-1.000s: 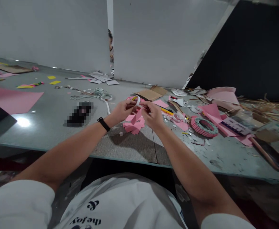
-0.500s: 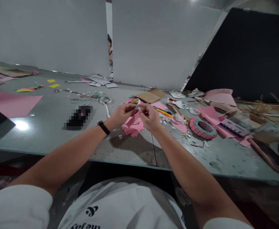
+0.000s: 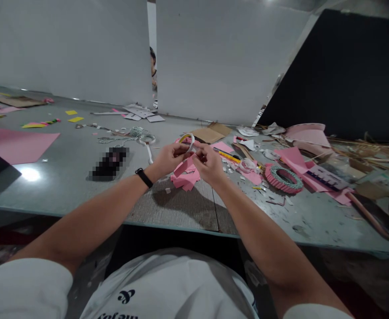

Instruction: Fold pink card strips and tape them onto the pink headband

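On the head camera, I have the left hand, a black wrist strap below it, curled closed around a narrow roll of white tape, which sits on edge at the fingertips, its ring seen at a slant and its width running across between the hands. The right hand lies just beside the roll, its fingers pinched together at the rim, though I cannot tell whether they hold a tape end. Both forearms angle inward over pink paper scraps on the grey table.

This is a paper-craft workshop: the counter carries pink paper offcuts, cardboard sheets and dried straw, backed by white partition panels.
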Demonstrator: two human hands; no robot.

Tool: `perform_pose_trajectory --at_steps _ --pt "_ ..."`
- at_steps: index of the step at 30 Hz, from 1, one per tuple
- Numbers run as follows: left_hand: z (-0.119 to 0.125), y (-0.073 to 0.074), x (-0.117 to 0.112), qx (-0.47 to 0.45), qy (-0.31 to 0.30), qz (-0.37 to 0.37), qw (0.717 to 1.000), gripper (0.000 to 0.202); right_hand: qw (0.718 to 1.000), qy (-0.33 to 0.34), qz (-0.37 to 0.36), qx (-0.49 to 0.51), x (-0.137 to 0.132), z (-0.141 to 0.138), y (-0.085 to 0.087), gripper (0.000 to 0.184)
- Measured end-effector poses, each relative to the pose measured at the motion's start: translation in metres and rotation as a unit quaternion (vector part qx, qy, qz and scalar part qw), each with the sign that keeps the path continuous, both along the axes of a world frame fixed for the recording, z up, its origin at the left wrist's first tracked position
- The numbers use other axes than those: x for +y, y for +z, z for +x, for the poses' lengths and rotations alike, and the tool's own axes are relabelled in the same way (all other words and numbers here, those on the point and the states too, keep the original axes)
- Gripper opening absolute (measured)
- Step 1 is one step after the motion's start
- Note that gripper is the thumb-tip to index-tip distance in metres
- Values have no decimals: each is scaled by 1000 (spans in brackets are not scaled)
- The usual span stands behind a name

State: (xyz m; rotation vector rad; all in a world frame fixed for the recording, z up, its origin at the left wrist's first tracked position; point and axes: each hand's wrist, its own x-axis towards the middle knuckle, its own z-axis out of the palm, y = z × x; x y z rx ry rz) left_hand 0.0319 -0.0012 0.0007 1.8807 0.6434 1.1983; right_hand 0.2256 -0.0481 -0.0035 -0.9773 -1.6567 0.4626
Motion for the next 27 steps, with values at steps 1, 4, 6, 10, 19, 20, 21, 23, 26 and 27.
perform_pose_trajectory --at_steps 1,4,6,10,19,20,21,23,26,27 --pt "0 -1 1 -1 5 2 1000 37 1000 5 6 -7 -1 0 1 27" --pt "1 -1 2 -7 12 1 1000 36 1000 8 6 -11 -3 -2 1 20" --pt "1 -1 2 -14 12 -3 1000 35 1000 -7 -2 -3 -2 -2 0 29" --pt "3 2 -1 6 6 12 1000 26 1000 -23 3 4 1 -2 -1 43" --pt "2 0 -3 35 1 49 998 18 1000 -25 4 8 8 3 0 26" --pt "2 0 -3 40 5 50 998 17 1000 -24 -2 9 8 3 -1 25" --pt "2 0 -3 46 7 49 998 17 1000 -22 -6 10 9 3 -1 24" --pt "1 1 -4 49 8 46 998 17 1000 -19 -11 15 10 3 -2 22" --pt "0 3 -6 40 -6 45 998 19 1000 -20 -9 18 11 3 -2 24" --pt "0 4 -6 37 -9 46 998 19 1000 -21 -8 15 12 4 -2 27"
